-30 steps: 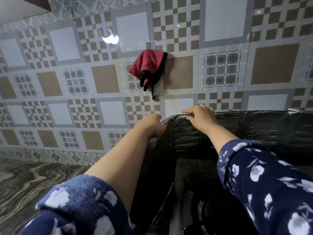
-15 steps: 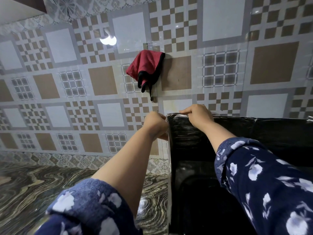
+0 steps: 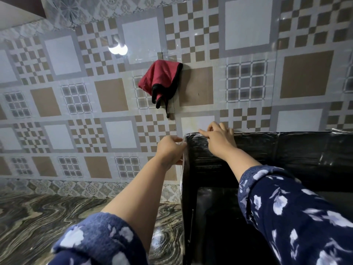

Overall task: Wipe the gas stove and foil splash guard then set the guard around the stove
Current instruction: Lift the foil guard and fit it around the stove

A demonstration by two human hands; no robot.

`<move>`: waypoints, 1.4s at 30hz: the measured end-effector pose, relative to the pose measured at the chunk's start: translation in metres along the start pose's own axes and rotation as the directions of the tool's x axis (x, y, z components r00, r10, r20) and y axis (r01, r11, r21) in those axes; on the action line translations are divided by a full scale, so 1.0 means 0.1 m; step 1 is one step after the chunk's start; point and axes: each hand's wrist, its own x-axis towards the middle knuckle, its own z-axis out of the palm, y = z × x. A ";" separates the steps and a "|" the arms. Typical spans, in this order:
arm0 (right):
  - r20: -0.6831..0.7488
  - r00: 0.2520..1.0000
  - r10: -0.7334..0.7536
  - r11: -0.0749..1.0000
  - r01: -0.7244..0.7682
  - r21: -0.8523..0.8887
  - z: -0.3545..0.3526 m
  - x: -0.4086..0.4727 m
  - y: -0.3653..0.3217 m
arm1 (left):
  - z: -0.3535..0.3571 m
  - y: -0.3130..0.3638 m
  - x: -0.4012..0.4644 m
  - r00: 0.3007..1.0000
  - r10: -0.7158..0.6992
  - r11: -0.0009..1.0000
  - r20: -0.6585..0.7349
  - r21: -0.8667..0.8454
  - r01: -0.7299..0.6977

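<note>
Upright foil splash guard (image 3: pixel 286 148), left hand (image 3: pixel 171 151) pinching its corner edge, right hand (image 3: pixel 218 139) with fingers curled over the top rim — red cloth (image 3: pixel 159 80) hanging on the wall (image 3: pixel 248 33).

The left grip (image 3: pixel 172 151) pinches the upright corner of the foil splash guard (image 3: pixel 286 150); the right grip (image 3: pixel 217 140) curls over its top rim, below a red cloth (image 3: pixel 160 79).

Splash guard (image 3: pixel 286 150) bars the right; bare counter (image 3: pixel 47 217) lies left.
</note>
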 end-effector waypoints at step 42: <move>-0.022 0.999 -0.025 0.995 0.027 0.101 -0.12 -0.01 -0.24 | -0.29 0.19 -0.19 0.979 -0.099 0.961 0.181 0.274 0.047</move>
